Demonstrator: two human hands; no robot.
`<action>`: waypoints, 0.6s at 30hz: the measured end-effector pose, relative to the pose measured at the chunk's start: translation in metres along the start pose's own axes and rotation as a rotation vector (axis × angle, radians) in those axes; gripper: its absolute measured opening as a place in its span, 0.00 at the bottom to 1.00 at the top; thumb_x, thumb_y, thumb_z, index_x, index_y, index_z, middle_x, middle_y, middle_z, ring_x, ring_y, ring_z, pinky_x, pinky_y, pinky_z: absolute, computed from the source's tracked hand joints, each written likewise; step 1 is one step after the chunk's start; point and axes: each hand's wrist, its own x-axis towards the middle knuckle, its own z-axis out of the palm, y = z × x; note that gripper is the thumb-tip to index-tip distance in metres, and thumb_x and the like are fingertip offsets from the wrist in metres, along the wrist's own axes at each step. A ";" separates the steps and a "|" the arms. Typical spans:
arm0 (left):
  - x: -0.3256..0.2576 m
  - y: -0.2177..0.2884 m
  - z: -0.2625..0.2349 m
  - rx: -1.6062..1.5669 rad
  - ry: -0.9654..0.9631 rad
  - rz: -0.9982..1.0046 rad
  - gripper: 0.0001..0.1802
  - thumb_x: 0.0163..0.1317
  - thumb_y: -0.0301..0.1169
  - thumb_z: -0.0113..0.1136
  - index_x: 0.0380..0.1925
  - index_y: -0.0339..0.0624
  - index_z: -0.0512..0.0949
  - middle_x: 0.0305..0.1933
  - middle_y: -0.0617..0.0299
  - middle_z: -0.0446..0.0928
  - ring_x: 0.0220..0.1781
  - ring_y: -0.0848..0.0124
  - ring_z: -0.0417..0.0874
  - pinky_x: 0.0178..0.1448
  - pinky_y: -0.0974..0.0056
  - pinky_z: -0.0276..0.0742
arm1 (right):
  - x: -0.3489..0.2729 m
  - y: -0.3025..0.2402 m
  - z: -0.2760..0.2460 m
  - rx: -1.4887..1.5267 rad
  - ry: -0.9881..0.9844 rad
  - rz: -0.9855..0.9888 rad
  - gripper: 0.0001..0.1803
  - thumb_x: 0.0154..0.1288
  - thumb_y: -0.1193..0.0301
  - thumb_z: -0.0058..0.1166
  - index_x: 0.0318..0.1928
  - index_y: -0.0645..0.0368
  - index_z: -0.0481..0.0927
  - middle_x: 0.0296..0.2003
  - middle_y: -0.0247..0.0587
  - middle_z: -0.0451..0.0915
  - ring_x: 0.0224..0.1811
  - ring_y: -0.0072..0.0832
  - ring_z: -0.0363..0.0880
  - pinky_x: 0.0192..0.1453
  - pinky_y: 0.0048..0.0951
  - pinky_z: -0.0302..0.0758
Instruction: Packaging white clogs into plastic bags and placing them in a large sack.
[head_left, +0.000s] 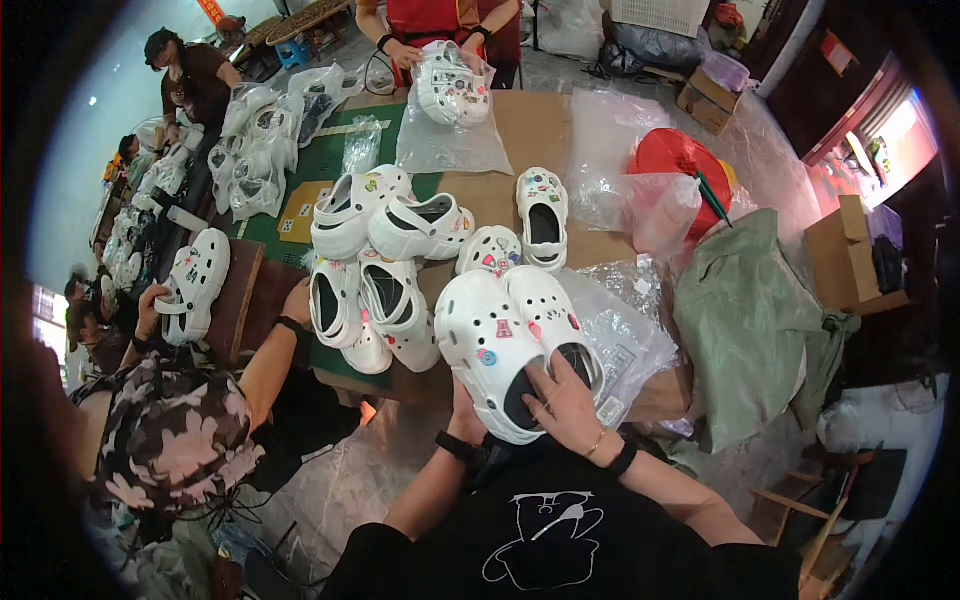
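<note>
Pair of white clogs: seen in the head view at the near edge of the table, heels turned toward the wearer's body. Whether any weight is borne by the table cannot be told. The underside of the left-hand shoe is met by the left hand; its fingers are hidden by the shoe, so their closure cannot be determined. The fingers of the right hand are set into the heel opening, loosely bent and parted; whether the shoe wall is pinched cannot be told.

A drop off the table's near edge is judged the chief risk: should the left hand's support be lost, little hold appears to be offered by the right. A charm such as the pink one could be dislodged if it is knocked against the loose clog farther in on the table. The heap of white clogs at the table's left could be toppled by a sideways bump, as its shoes are leaned and stacked unevenly. On the table's right, the clear plastic bag could be creased or dragged off if snagged by a sleeve or wrist.
</note>
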 end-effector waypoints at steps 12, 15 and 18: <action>-0.023 -0.059 -0.010 -0.066 0.019 -0.027 0.30 0.69 0.52 0.40 0.61 0.43 0.67 0.60 0.54 0.73 0.59 0.58 0.75 0.63 0.54 0.72 | -0.045 0.015 -0.045 0.069 -0.038 -0.084 0.30 0.55 0.66 0.59 0.60 0.44 0.71 0.37 0.50 0.63 0.39 0.46 0.70 0.43 0.40 0.69; -0.028 -0.068 0.003 -0.014 0.051 -0.046 0.29 0.70 0.51 0.40 0.61 0.43 0.66 0.59 0.55 0.73 0.58 0.59 0.75 0.63 0.54 0.72 | -0.052 0.014 -0.045 0.017 -0.007 -0.012 0.26 0.55 0.67 0.59 0.56 0.50 0.72 0.37 0.52 0.66 0.41 0.49 0.70 0.45 0.42 0.69; -0.020 -0.077 -0.016 -0.085 -0.025 -0.139 0.27 0.70 0.49 0.40 0.61 0.43 0.66 0.60 0.55 0.72 0.59 0.60 0.75 0.63 0.55 0.72 | -0.056 0.026 -0.038 -0.007 0.070 0.036 0.18 0.56 0.72 0.56 0.49 0.55 0.75 0.34 0.55 0.70 0.41 0.50 0.71 0.43 0.45 0.69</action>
